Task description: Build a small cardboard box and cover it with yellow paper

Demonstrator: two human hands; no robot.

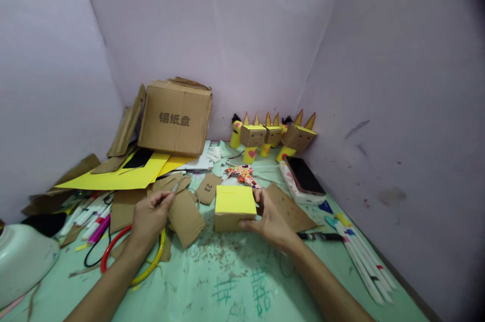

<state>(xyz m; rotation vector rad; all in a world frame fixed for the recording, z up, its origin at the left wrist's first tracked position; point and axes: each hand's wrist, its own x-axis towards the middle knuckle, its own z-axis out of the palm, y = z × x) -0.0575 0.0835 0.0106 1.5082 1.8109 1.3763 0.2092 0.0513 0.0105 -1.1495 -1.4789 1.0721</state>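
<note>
My right hand grips the right side of a small cardboard box, thumb on its front and fingers behind. The box's top is covered with yellow paper. To the left, my left hand is closed in a pinch on a small pale pointed thing, too small to name. Beneath and beside that hand lie cut cardboard pieces and a red and yellow ring. Another cardboard piece marked 23 lies between the two hands, farther back.
A large cardboard box leans at the back left above yellow sheets. Yellow figures with cardboard heads stand at the back. Right: a phone, white markers, a black pen. A white bowl sits left.
</note>
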